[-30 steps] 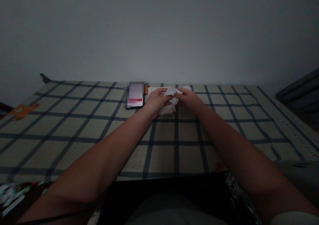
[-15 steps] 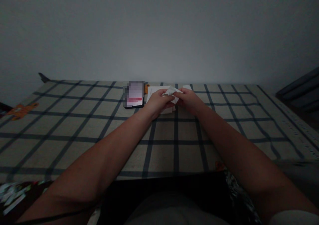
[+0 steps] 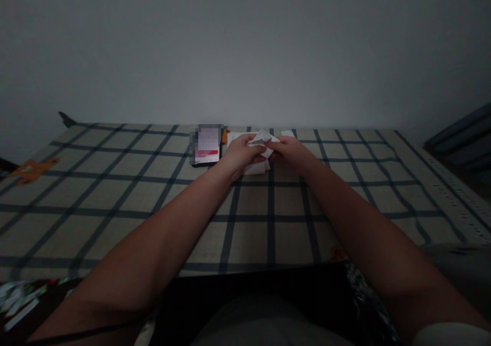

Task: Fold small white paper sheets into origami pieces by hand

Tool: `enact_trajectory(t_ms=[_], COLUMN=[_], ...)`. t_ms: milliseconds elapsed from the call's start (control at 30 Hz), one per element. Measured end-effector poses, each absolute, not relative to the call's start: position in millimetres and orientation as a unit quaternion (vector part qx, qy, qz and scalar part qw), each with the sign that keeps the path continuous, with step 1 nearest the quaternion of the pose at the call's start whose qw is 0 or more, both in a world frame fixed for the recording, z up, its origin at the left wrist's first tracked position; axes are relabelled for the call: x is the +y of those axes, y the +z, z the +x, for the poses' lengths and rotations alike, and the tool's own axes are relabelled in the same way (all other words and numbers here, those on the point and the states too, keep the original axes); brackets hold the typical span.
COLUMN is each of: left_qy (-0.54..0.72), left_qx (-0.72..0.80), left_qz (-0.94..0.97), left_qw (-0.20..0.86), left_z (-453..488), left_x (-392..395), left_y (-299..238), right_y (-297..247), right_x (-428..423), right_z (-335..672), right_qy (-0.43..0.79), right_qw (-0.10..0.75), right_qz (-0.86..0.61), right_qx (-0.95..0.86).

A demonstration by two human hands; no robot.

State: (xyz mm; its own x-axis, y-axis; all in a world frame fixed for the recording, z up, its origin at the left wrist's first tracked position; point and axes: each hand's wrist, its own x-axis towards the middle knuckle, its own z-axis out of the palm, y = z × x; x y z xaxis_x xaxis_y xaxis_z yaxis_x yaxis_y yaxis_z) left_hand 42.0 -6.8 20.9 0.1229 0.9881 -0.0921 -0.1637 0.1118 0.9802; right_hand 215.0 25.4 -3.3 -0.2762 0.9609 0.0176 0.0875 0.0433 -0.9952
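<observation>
Two hands (image 3: 240, 154) pinching one crumpled white paper (image 3: 262, 137); one phone (image 3: 208, 144) (screen lit) left of them.

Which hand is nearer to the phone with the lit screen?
Left. The left hand is just right of the phone; the right hand is farther right, beyond the white paper both hands hold.

A pale sleeve (image 3: 452, 334) ends on the right arm (image 3: 368, 228), forearms (image 3: 180, 233) bare.
</observation>
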Motion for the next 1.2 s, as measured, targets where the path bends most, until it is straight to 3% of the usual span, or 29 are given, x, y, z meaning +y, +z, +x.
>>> enact_trajectory(t_ms=[267, 1200], left_qy=[0.476, 0.493], left_qx=[0.429, 0.430], left_qz=[0.442, 0.451], left_qw=[0.628, 0.607], left_z=[42.0, 41.7], left_x=[-6.2, -5.2], left_y=[16.8, 16.8], right_y=[0.0, -1.1], right_x=[23.5, 24.6], right_z=[210.7, 211.1], right_qy=[0.599, 0.614], right_qw=[0.458, 0.460], right_qz=[-0.385, -0.377], right_qx=[-0.532, -0.518])
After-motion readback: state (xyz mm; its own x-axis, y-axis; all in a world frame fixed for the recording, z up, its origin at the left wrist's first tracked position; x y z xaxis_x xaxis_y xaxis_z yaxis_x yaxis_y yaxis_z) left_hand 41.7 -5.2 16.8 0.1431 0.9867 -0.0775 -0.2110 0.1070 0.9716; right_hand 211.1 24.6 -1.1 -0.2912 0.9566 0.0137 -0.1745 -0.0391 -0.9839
